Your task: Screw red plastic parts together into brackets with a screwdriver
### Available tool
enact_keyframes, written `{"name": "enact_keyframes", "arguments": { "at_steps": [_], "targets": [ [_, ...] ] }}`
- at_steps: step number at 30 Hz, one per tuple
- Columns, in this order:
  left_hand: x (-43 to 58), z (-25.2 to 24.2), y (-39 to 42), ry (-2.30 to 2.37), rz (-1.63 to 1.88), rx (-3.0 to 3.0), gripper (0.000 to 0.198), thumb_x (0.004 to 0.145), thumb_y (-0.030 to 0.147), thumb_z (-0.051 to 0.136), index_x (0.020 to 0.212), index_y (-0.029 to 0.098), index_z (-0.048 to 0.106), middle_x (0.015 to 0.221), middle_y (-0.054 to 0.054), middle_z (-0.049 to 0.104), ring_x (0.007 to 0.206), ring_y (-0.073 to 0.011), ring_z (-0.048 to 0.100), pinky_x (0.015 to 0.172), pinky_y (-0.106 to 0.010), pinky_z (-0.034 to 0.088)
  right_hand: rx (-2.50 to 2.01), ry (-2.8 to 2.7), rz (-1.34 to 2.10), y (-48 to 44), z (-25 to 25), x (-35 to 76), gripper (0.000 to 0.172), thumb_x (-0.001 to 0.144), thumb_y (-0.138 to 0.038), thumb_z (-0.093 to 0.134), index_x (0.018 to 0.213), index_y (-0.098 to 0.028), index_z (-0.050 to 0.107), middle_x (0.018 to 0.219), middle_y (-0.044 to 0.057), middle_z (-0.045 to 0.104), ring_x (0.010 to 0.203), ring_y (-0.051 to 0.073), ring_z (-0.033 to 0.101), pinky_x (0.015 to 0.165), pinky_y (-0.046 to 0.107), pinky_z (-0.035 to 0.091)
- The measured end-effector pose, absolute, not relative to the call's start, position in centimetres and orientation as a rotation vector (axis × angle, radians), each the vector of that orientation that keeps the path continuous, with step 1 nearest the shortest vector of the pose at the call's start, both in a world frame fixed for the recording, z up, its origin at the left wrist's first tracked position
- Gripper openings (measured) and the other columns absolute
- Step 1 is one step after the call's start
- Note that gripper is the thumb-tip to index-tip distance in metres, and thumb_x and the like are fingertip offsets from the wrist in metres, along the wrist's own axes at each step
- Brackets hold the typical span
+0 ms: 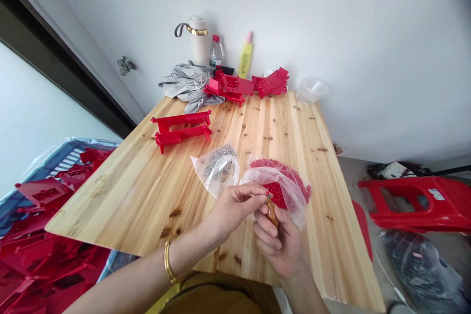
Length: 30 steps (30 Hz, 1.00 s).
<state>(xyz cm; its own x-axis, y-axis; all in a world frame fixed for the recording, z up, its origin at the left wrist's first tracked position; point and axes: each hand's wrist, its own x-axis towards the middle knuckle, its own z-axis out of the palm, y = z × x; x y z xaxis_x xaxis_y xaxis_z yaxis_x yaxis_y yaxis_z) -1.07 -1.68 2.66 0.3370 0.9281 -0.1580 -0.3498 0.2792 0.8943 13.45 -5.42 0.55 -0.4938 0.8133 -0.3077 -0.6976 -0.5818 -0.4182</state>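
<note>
My right hand [281, 245] is closed around a small tool with an amber-brown handle [272, 213], its tip turned up and away from me. At that tip, my left hand [239, 206] pinches a tiny red piece [267, 193], mostly hidden by the fingertips. Just behind the hands lies an open clear plastic bag of small red pieces [277, 195]. Left of it, a second clear bag holds small shiny metal pieces [221, 162]. Farther left on the wooden table [128, 196] stand two long red plastic parts [182, 127].
Along the wall are a grey cloth [187, 83], more red plastic parts [231, 86], a white flask [198, 41], a water bottle [216, 53], a yellow tube [245, 59] and a clear tub [312, 91]. A blue crate [69, 149] of red parts stands left; a red stool [415, 203] right.
</note>
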Motion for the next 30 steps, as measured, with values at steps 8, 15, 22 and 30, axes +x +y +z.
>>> {"name": "enact_keyframes", "arguments": {
  "at_steps": [8, 15, 22, 30],
  "targets": [
    [-0.8, 2.5, -2.2, 0.8, 1.017, 0.761, 0.02, 0.083, 0.033, 0.074, 0.091, 0.015, 0.075, 0.07, -0.001, 0.066, 0.067, -0.0101, 0.06, 0.07, -0.022, 0.05, -0.48, -0.253, 2.151, -5.8, 0.0, 13.2, 0.021, 0.088, -0.038, 0.07, 0.087, -0.018, 0.062, 0.056, -0.01, 0.037, 0.039, 0.002, 0.013, 0.033, 0.01, 0.02],
    [-0.6, 2.6, -2.3, 0.817, 1.044, 0.763, 0.02, 0.084, 0.031, 0.073, 0.097, 0.017, 0.076, 0.071, 0.0, 0.066, 0.067, -0.0084, 0.06, 0.07, -0.02, 0.049, -0.415, -0.22, 2.174, -5.5, -0.1, 12.9, 0.019, 0.09, -0.035, 0.067, 0.089, -0.016, 0.067, 0.057, -0.008, 0.041, 0.039, 0.002, 0.015, 0.033, 0.01, 0.021],
    [-1.1, 2.7, -2.2, 0.823, 1.094, 0.812, 0.014, 0.087, 0.03, 0.069, 0.087, 0.017, 0.073, 0.076, 0.0, 0.066, 0.064, -0.0085, 0.058, 0.066, -0.022, 0.049, -0.546, -0.327, 2.164, -6.0, -0.3, 13.0, 0.023, 0.091, -0.04, 0.066, 0.089, -0.018, 0.068, 0.058, -0.007, 0.047, 0.039, 0.002, 0.02, 0.035, 0.012, 0.018],
    [-3.0, 2.6, -1.3, 1.094, 1.337, 1.717, 0.01, 0.087, 0.012, 0.064, 0.091, 0.019, 0.07, 0.09, -0.004, 0.07, 0.09, -0.017, 0.064, 0.084, -0.032, 0.05, -1.126, -1.026, 1.706, -7.6, 1.0, 14.5, 0.028, 0.098, -0.045, 0.055, 0.09, -0.019, 0.062, 0.071, -0.002, 0.055, 0.051, 0.006, 0.037, 0.046, 0.02, 0.024]
  ]
}}
